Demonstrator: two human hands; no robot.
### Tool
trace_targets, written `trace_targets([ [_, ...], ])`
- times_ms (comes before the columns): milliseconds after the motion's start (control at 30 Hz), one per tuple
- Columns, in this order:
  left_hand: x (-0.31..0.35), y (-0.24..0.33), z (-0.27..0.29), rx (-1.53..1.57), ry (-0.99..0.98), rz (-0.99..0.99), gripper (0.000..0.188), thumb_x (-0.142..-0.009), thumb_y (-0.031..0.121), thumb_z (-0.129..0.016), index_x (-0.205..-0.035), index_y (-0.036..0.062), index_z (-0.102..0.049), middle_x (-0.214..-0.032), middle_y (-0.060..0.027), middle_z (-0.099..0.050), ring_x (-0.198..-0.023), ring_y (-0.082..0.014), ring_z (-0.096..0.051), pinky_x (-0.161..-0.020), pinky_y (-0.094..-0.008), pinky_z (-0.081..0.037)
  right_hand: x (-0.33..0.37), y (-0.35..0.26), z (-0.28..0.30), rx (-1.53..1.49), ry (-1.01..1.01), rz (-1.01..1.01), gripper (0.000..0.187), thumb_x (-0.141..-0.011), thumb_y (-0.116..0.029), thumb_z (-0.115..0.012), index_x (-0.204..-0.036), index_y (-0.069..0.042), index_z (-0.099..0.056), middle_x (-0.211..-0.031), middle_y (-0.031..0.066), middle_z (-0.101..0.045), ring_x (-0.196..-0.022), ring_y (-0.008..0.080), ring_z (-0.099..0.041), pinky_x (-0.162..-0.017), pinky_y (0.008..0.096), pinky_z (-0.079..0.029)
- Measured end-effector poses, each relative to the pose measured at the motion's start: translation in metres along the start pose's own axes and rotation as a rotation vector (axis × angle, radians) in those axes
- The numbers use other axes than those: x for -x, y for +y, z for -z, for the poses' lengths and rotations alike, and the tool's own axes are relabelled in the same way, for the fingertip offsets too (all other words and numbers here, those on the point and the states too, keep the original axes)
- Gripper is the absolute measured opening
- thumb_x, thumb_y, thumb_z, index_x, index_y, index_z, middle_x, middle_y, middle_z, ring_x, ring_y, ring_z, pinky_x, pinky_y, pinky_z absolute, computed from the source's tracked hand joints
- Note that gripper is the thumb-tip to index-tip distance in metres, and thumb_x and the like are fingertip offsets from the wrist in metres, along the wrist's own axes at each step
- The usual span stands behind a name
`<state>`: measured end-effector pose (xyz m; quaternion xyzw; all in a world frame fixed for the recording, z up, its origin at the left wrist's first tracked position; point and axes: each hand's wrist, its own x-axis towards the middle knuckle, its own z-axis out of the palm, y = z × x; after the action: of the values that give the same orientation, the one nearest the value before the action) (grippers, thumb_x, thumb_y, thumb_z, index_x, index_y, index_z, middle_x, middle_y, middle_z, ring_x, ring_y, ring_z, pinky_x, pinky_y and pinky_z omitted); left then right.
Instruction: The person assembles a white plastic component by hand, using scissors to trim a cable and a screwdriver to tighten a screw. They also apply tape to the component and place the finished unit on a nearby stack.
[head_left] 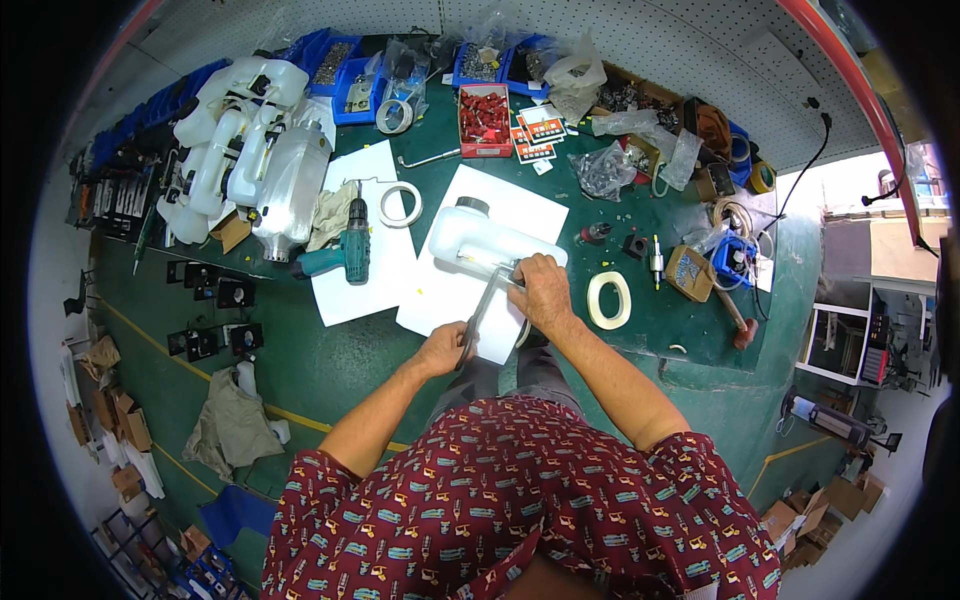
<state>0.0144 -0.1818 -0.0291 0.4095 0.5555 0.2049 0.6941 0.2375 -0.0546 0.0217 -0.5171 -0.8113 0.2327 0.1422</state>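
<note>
A translucent white plastic tank (490, 240) with a dark round cap (472, 205) lies on white paper (530, 200) before me. My left hand (440, 350) is closed round the dark handle of a long grey metal tool (485, 310), whose far end reaches the tank's near side. At the right end of that side is my right hand (545, 292), fingers bent and pressed together by the tool's tip. What those fingers grip is hidden. Just right of this hand, a cream tape roll (608, 300) lies on the green table (660, 325).
Left of the tank are a teal cordless drill (352, 250), a white tape roll (400, 204) and a pile of white tanks (225, 150). A red box of red parts (485, 122) stands behind. To the right lie a hammer (742, 330) and a small carton (690, 272).
</note>
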Motion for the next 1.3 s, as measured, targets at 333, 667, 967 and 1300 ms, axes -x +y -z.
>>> trace_targets([
  [333, 0.008, 0.011, 0.005, 0.129, -0.101, -0.029, 0.02, -0.098, 0.009, -0.068, -0.114, -0.0025, -0.066, -0.08, -0.0009, -0.063, -0.072, -0.0102, -0.06, -0.065, -0.0266, -0.049, 0.006, 0.015, 0.0, -0.169, 0.166, 0.103, 0.044, -0.082, -0.017, -0.081, -0.122, -0.003, -0.068, -0.105, 0.0148, -0.059, -0.102, 0.0354, -0.055, -0.089, 0.0442, -0.048],
  [667, 0.007, 0.018, 0.014, 0.085, -0.148, -0.004, 0.028, -0.096, 0.016, -0.071, -0.116, -0.0035, -0.068, -0.082, -0.0021, -0.065, -0.074, -0.0111, -0.062, -0.068, -0.0273, -0.049, 0.011, 0.01, 0.01, 0.02, 0.125, 0.163, 0.061, -0.071, -0.01, -0.084, -0.127, -0.004, -0.061, -0.113, 0.0158, -0.056, -0.107, 0.0371, -0.054, -0.089, 0.0465, -0.045],
  [967, 0.009, 0.027, 0.02, 0.079, -0.178, 0.035, 0.026, -0.096, 0.011, -0.07, -0.117, -0.0045, -0.066, -0.086, -0.004, -0.068, -0.076, -0.0127, -0.065, -0.072, -0.0277, -0.053, 0.077, 0.046, -0.009, -0.277, 0.503, -0.58, 0.054, -0.073, -0.014, -0.086, -0.12, -0.001, -0.061, -0.116, 0.0184, -0.054, -0.107, 0.0364, -0.059, -0.094, 0.0449, -0.051],
  [1300, 0.005, 0.011, 0.023, 0.119, -0.152, 0.009, 0.024, -0.096, 0.006, -0.068, -0.117, -0.0047, -0.066, -0.085, -0.0033, -0.065, -0.076, -0.0117, -0.063, -0.069, -0.027, -0.05, 0.036, 0.016, 0.002, -0.559, 0.499, -0.444, 0.028, -0.09, -0.016, -0.073, -0.114, -0.001, -0.073, -0.104, 0.0181, -0.069, -0.09, 0.0324, -0.068, -0.081, 0.0426, -0.055],
])
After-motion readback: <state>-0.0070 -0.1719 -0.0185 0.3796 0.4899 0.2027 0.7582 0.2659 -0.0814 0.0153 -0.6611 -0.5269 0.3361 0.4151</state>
